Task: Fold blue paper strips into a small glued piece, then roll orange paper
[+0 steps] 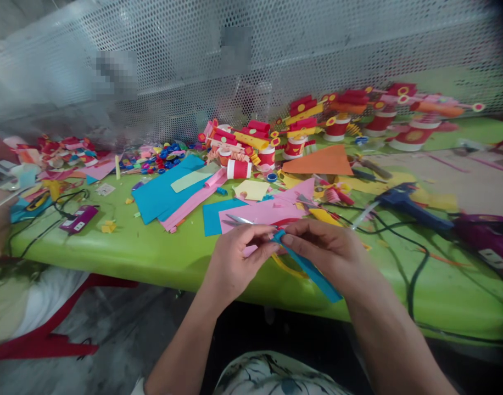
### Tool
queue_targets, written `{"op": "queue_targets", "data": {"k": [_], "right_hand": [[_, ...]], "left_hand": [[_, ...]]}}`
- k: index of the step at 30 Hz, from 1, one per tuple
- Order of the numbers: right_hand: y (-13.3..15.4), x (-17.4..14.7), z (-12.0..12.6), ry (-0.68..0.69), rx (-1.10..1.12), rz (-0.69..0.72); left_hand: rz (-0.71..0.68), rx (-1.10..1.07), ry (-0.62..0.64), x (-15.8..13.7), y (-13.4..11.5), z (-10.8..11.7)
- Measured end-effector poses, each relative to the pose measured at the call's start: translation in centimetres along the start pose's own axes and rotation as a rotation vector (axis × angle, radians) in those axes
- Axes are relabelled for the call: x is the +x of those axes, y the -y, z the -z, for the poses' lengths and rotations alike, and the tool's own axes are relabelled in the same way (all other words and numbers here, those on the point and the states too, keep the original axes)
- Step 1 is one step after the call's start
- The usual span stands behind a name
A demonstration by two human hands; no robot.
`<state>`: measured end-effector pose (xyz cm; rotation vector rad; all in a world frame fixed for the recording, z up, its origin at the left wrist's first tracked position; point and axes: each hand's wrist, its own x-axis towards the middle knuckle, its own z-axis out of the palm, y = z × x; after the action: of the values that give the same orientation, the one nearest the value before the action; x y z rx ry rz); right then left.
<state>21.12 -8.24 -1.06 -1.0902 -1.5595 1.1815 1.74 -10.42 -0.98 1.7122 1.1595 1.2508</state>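
Observation:
Both my hands meet over the front of the green table, working on a blue paper strip (313, 270). My left hand (239, 258) pinches the strip's upper end, which looks curled or folded there. Closed on the same strip just beside it is my right hand (329, 247), and the tail hangs down past its palm. Behind my fingers lie scissors (240, 220) with their blades pointing left, on a pink paper sheet (263, 211). A blue paper piece (211, 219) is just left of that sheet.
A blue glue gun (414, 206) and its black cables lie to the right, near a purple power strip (488, 241). Several red paper-cup models (296, 145) stand along the perforated metal screen (185, 71). Another person's arm (0, 225) is at far left.

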Motion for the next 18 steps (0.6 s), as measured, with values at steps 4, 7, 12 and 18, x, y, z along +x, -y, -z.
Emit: {"op": "queue_targets", "data": {"k": [4,7,12,18], "right_hand": [[0.0,0.2,-0.1,0.032,0.130,-0.079],[0.2,0.2,-0.4,0.040,0.168,-0.107],[0.1,0.2,-0.6,0.015,0.183,-0.123],[-0.6,0.6,-0.8,0.040,0.330,-0.244]], "left_hand": [[-0.052,0.046,-0.013,0.0,-0.3,0.2],[-0.093,0.080,-0.026,0.1,-0.5,0.4],[-0.015,0.007,-0.051,0.3,-0.3,0.3],[0.262,-0.368,0.056,1.3,0.6,0.9]]}}
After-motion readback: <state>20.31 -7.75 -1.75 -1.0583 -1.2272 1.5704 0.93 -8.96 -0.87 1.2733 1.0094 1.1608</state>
